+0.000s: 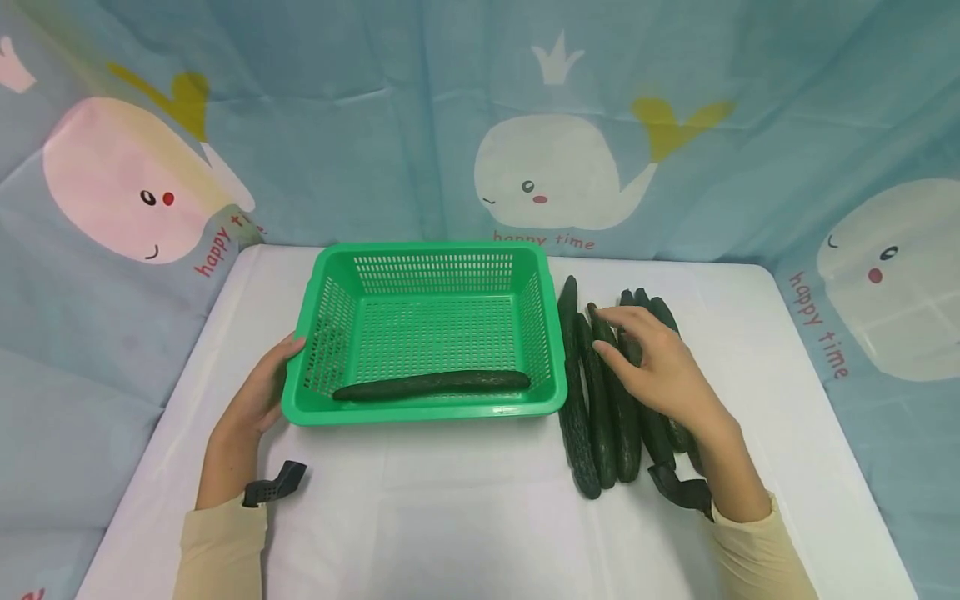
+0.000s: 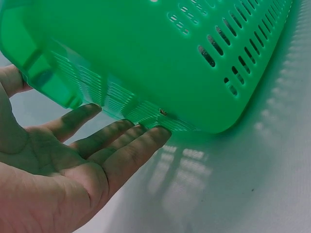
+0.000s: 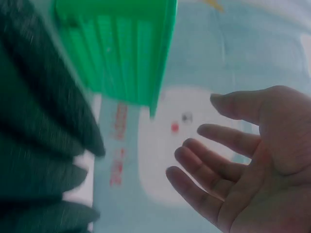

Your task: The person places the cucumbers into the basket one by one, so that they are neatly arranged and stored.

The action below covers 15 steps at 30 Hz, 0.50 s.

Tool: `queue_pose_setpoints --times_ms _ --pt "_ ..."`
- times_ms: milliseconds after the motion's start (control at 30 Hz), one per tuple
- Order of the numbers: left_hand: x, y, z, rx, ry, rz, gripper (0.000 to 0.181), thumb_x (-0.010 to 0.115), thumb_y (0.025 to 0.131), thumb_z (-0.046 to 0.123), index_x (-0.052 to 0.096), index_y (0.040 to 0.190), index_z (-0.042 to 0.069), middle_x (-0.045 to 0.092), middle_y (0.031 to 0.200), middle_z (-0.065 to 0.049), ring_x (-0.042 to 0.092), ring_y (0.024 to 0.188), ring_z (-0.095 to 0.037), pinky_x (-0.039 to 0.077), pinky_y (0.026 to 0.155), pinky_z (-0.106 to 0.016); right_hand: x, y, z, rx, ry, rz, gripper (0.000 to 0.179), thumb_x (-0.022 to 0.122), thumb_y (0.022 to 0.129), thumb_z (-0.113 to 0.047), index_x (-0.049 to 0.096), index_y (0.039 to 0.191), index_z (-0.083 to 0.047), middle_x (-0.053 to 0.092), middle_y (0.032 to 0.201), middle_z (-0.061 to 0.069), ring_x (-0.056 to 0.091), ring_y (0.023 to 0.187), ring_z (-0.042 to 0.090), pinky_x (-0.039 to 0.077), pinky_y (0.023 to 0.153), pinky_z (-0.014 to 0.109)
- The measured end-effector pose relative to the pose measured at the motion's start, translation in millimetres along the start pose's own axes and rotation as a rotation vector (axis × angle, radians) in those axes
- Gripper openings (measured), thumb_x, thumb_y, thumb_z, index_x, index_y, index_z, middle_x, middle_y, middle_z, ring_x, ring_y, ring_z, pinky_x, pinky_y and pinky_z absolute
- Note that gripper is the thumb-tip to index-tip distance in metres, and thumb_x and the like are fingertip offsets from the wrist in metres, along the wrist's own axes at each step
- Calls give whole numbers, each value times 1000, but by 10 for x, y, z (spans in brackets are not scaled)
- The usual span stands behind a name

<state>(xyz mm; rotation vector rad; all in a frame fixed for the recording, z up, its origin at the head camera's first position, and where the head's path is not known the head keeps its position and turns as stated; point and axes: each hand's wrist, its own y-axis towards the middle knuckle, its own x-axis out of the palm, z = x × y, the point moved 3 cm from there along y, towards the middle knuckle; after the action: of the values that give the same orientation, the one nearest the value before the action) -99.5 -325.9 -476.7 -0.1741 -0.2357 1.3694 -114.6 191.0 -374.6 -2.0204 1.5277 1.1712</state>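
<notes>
A green plastic basket [image 1: 427, 412] stands on the white table, one dark green cucumber [image 1: 431, 384] lying along the near side of its floor. My left hand [image 1: 258, 387] holds the basket's left side. Its thumb lies over the rim, while the fingers [image 2: 138, 148] touch the outer wall in the left wrist view. Right of the basket, several cucumbers [image 1: 577, 442] lie side by side, pointing away from me. Over them hovers my right hand [image 1: 660, 358], fingers loosely bent and apart from the thumb. In the right wrist view nothing is between these fingers [image 3: 194, 194].
White cloth [image 1: 450, 508] covers the table. Blue curtains [image 1: 390, 142] printed with whales rise behind it and on both sides. A dark wrist-worn device [image 1: 276, 485] sits on the left wrist, and a similar one [image 1: 681, 490] on the right wrist.
</notes>
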Motion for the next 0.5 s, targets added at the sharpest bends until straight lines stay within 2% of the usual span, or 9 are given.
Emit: queue_pose_setpoints --times_ms 200,500 --pt "10 -19 -20 -21 -9 -2 73 35 113 47 9 172 12 52 141 6 64 124 -4 60 98 -22 -188 -113 307 117 -39 62 46 68 105 -17 59 147 -2 58 147 23 62 125 45 56 99 64" --pt "3 11 3 9 12 -20 71 33 114 46 10 171 11 52 141 4 64 124 -4 61 97 -23 -283 -270 700 246 -99 31 54 63 108 -28 53 150 3 54 148 32 58 128 54 52 103 71"
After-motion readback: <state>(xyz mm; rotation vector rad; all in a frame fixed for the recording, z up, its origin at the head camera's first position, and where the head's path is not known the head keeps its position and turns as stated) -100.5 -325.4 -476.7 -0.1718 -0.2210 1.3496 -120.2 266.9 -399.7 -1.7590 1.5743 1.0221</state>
